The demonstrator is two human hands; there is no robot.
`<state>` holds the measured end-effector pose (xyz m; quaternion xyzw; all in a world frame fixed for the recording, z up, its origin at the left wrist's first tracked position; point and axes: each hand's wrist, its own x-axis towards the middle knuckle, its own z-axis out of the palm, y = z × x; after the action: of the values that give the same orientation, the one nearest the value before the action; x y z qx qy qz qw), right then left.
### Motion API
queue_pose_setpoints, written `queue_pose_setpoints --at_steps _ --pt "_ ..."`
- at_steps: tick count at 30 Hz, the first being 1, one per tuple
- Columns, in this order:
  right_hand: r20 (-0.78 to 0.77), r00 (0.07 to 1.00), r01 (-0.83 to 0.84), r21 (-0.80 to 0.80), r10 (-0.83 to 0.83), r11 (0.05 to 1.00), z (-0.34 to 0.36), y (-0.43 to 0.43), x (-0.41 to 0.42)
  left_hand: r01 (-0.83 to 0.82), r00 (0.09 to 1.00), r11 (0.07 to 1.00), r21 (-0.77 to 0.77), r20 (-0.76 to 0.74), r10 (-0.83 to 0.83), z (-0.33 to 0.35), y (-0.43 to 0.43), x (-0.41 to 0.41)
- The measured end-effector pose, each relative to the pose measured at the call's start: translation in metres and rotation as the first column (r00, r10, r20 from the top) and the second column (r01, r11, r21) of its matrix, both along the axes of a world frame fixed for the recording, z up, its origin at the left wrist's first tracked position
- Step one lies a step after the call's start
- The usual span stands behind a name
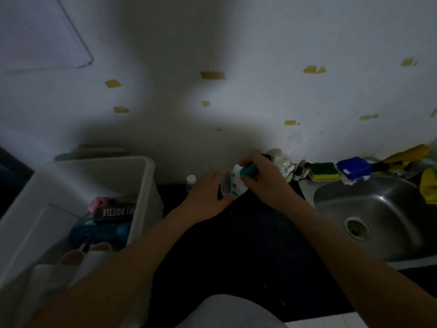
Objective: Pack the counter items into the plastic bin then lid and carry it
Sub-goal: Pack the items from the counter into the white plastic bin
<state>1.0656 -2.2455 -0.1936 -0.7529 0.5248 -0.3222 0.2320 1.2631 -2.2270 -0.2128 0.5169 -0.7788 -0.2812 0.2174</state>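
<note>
Nearest: the left forearm (pixel 113 268) passes over the near corner of the plastic bin (pixel 146 176); the right forearm (pixel 343 252) comes in beside the sink (pixel 378 209).
Item in hand: a white packet (pixel 233 185) with teal spots, with a teal piece (pixel 248 172) at its upper right end.
Left hand (pixel 205 197): holds the white packet, fingers along its left side and thumb beneath it.
Right hand (pixel 264 178): fingers curled round the teal piece, gripping it.
Place: the packet is up off the dark surface (pixel 248 245), between the two hands, to the right of the bin and apart from it.
Bin: white, open-topped, standing at the left end of the surface; inside lie a pink thing (pixel 99 202), a dark box (pixel 117 212) lettered "BOTTLE" and a blue item (pixel 101 230).
Nearby: a small bottle (pixel 191 180) with a white cap stands by the wall, just left of the left hand.
Hard to make out: the light is dim; whether the teal piece is joined to the packet cannot be told. The bin's left side is cut off, and the right hand hides part of some pale objects behind it.
</note>
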Motion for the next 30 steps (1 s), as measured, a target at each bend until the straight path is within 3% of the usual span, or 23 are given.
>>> queue_pose_setpoints --at_steps 5,11,18,21,30 --pt "0.164 0.985 -0.057 -0.019 0.06 0.998 0.045 0.012 0.041 -0.093 0.994 0.993 -0.072 -0.063 0.088 0.025 0.005 0.039" --pt "0.211 0.964 -0.153 -0.048 0.16 0.987 0.068 0.022 0.095 -0.201 0.973 0.979 -0.042 -0.125 0.195 0.019 0.011 0.09" --pt "0.282 0.922 -0.266 -0.034 0.264 0.963 0.078 0.022 0.162 -0.349 0.92 0.929 -0.123 -0.235 0.314 0.03 0.033 0.153" --pt "0.233 0.916 -0.337 -0.001 0.328 0.942 0.082 0.02 0.189 -0.349 0.917 0.931 -0.111 -0.243 0.315 0.03 0.037 0.186" --pt "-0.161 0.888 -0.426 0.068 0.432 0.902 0.06 0.019 0.264 -0.362 0.885 0.929 0.072 -0.287 0.367 -0.008 0.064 0.257"
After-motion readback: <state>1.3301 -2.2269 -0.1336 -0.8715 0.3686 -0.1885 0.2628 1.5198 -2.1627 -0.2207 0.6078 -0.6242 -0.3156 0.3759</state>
